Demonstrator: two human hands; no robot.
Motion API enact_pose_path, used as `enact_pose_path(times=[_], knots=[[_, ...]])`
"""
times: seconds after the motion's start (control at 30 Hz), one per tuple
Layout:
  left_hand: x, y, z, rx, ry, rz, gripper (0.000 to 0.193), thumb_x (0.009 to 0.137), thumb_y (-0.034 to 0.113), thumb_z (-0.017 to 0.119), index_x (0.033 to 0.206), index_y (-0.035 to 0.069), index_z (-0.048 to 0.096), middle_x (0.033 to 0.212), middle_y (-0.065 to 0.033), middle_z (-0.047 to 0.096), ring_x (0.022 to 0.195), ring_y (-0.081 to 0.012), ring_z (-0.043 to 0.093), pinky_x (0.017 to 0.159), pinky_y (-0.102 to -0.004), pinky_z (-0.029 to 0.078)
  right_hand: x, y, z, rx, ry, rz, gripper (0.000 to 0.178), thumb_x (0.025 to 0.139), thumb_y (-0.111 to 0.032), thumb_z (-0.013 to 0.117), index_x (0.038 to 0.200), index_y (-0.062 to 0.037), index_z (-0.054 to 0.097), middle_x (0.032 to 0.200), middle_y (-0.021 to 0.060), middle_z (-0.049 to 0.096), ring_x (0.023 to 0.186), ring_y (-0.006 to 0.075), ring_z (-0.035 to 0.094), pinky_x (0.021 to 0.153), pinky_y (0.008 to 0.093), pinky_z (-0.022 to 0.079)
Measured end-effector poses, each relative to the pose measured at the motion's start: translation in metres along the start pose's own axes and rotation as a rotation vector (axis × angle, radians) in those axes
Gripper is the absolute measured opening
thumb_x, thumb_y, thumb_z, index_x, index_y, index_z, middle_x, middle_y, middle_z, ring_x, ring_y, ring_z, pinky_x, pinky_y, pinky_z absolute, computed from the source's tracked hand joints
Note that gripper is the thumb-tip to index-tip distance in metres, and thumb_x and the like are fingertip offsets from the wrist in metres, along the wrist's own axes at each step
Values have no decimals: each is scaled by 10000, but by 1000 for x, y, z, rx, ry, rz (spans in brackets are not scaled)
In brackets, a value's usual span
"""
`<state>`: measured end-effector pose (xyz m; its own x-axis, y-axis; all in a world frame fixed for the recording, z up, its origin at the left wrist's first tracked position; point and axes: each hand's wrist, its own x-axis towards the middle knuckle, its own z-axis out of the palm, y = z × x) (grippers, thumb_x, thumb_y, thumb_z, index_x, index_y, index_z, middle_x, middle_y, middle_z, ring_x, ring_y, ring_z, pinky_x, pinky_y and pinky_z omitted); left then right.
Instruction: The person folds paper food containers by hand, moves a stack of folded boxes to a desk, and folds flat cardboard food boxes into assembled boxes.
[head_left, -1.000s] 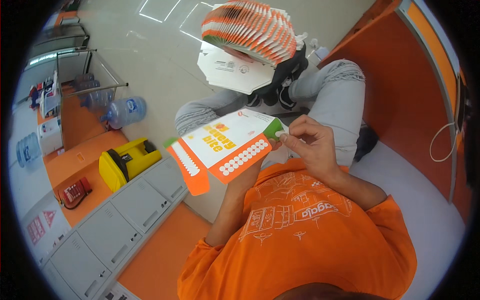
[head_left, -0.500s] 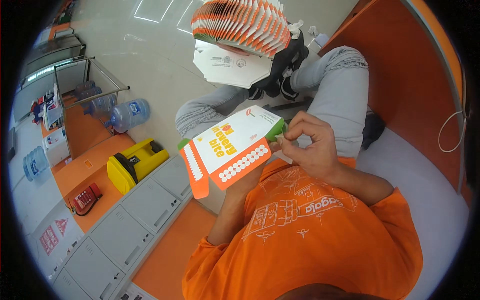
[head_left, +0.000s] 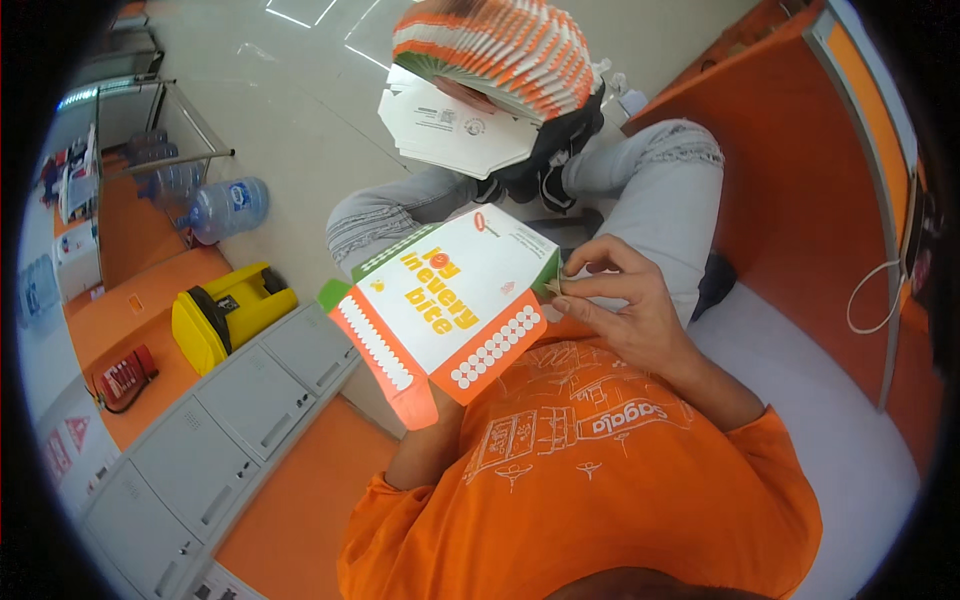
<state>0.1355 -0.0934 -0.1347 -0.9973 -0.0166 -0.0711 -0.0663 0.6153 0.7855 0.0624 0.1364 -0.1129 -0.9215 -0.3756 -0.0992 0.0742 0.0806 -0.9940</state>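
A partly folded cardboard box (head_left: 440, 285), white on top with orange and green side flaps, lies face up and tilted over my lap. The orange flaps, with rows of white dots and a white zigzag, hang open on the near and left sides. My right hand (head_left: 625, 300) pinches the green end flap (head_left: 545, 278) at the box's right corner between thumb and fingers. My left forearm (head_left: 425, 450) runs up under the box. The left hand itself is hidden beneath it.
Past my knees stands a fanned stack of similar flat boxes (head_left: 500, 50), with white sheets (head_left: 455, 125) below it. Grey lockers (head_left: 245, 425), a yellow bin (head_left: 235, 310) and a water bottle (head_left: 230, 208) are to the left. An orange panel (head_left: 800, 190) rises at the right.
The box has turned flatter toward me, so its far green dotted flap now shows. The right hand still pinches the end flap. The whole view has shifted slightly.
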Motion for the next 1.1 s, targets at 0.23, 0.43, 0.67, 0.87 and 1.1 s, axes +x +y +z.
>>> enact_pose_path(times=[0.23,0.43,0.67,0.87,1.1], knots=[[-11,-9,17,-69,-8,-14,387,976,202,717,1338,78,658,1306,-93,689,1217,-270,639,1011,-427,497,-2,12,6,34,86,14,137,844,23,802,980,10,798,1136,136,704,1048,209,673,901,310,536],[-13,-41,32,-129,-37,68,383,984,191,704,1346,75,652,1302,-97,688,1223,-270,636,1017,-433,494,4,25,10,31,84,-53,173,825,4,831,987,19,774,1154,127,674,1065,219,671,909,326,539],[45,41,20,-842,-276,-430,290,1077,30,465,1295,-115,588,1278,-202,641,1050,-266,729,896,-286,615,16,53,15,218,128,306,254,934,-5,713,1172,68,662,1042,104,726,889,138,702,750,265,564],[5,26,-17,19,255,93,466,1011,90,569,1435,-61,453,1365,-179,555,1246,-270,599,1012,-395,553,17,60,23,190,251,463,261,956,-42,672,1169,107,657,987,117,745,826,120,698,698,257,562],[26,22,2,-981,-121,-676,564,969,80,479,1485,-11,270,1367,-212,487,1186,-272,597,927,-341,557,14,54,41,197,173,186,560,1018,-101,618,1503,58,388,1356,185,589,1228,220,581,1051,345,464]])
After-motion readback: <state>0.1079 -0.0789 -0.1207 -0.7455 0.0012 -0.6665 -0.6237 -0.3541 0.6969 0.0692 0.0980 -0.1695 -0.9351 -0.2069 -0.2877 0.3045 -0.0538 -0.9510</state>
